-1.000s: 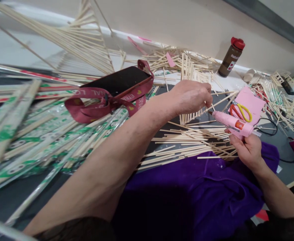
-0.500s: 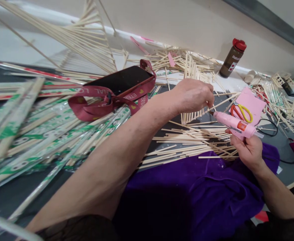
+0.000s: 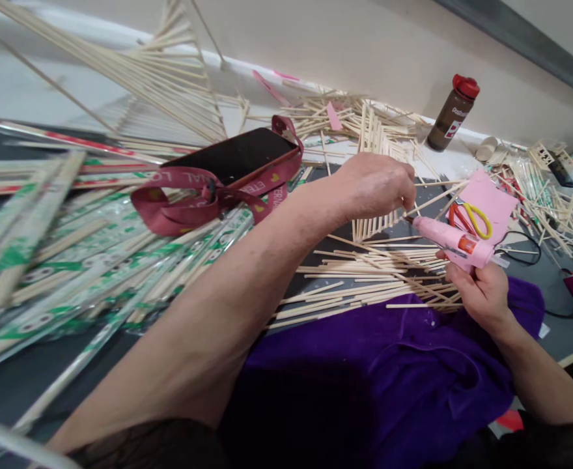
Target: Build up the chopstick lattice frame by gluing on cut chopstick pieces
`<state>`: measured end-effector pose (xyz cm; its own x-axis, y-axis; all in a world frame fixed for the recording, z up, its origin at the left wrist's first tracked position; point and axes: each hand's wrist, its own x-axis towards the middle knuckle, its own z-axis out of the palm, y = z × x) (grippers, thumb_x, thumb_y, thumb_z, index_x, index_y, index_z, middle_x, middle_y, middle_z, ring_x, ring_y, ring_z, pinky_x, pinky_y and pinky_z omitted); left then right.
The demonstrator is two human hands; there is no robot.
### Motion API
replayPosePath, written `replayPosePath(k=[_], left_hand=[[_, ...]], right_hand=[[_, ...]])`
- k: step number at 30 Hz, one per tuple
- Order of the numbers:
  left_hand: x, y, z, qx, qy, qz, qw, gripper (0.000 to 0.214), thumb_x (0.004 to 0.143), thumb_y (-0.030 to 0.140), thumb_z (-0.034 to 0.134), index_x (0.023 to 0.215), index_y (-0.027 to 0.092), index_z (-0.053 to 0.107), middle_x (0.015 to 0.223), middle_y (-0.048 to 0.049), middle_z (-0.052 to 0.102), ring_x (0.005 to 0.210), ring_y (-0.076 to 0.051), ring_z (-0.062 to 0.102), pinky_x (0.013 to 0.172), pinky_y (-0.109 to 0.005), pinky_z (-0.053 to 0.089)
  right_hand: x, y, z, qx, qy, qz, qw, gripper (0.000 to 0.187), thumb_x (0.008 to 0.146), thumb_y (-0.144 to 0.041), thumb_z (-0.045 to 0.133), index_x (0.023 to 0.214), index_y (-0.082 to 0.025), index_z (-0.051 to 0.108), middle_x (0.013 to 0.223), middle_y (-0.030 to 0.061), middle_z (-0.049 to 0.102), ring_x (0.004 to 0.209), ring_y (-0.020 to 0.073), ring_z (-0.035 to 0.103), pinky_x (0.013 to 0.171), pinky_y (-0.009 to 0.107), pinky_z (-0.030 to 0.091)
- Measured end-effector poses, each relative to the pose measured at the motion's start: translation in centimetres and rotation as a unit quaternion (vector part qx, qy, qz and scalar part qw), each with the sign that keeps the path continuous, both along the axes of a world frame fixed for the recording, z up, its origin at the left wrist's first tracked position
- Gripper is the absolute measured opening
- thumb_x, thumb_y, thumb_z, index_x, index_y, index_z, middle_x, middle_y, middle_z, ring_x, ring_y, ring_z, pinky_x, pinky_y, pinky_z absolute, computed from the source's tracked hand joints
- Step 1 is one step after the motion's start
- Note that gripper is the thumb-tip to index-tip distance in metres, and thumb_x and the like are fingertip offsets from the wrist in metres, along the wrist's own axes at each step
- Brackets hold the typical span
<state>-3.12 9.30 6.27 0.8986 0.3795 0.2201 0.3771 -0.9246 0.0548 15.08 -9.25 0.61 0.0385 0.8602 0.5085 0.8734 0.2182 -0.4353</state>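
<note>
My right hand [image 3: 479,286] is wrapped round the handle of a pink hot glue gun [image 3: 455,241], its nozzle pointing left. Close to that nozzle, my left hand [image 3: 379,185] has its fingers pinched on a thin wooden stick [image 3: 435,197], which slants up to the right. Behind the left hand stands a lattice of glued wooden sticks [image 3: 372,133], partly hidden by the hand and wrist. Loose sticks [image 3: 364,290] lie in a spread below both hands, beside a purple cloth [image 3: 384,365].
A phone [image 3: 240,155] with a red lanyard rests on wrapped chopsticks [image 3: 96,260] at left. Yellow-handled scissors [image 3: 478,220] lie on pink paper [image 3: 491,195]. A red-capped bottle [image 3: 453,114] stands by the wall. A large twisted stick structure [image 3: 169,65] is at upper left.
The glue gun and my right hand have shifted slightly left, bringing the nozzle nearer to the pinched stick end. My left hand has stayed almost still.
</note>
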Motion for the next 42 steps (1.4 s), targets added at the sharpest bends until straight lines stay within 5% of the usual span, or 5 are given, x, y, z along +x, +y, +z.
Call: replayPosePath(k=[11,33,42], left_hand=[[0.17,0.19,-0.31,0.002,-0.017,-0.013,1.000,0.029,0.083,0.020,0.050,0.090,0.029,0.076,0.099,0.0023,0.071,0.081,-0.011,0.062,0.058,-0.020,0.035],[0.21,-0.31,-0.01,-0.010,0.007,-0.002,1.000,0.031,0.083,0.018,0.050,0.094,0.030,0.077,0.104,0.0003,0.071,0.083,-0.015,0.063,0.058,-0.024,0.034],[0.13,-0.30,0.10,-0.011,0.016,0.002,1.000,0.030,0.084,0.019,0.050,0.094,0.030,0.076,0.104,0.0019,0.070,0.084,-0.012,0.062,0.057,-0.021,0.033]], right_hand=[[0.75,-0.50,-0.37,0.014,0.005,0.004,1.000,0.015,0.084,-0.028,0.058,0.087,-0.018,0.069,0.087,0.0114,0.072,0.081,0.0253,0.070,0.074,0.039,0.058],[0.92,-0.76,-0.53,0.019,0.061,0.012,0.998,0.012,0.083,-0.023,0.061,0.083,-0.017,0.071,0.089,0.0119,0.073,0.094,0.0289,0.069,0.081,0.044,0.057],[0.92,-0.75,-0.59,0.017,0.069,0.018,0.997,0.013,0.083,-0.024,0.061,0.088,-0.018,0.072,0.088,0.0100,0.072,0.081,0.0241,0.069,0.080,0.043,0.056]])
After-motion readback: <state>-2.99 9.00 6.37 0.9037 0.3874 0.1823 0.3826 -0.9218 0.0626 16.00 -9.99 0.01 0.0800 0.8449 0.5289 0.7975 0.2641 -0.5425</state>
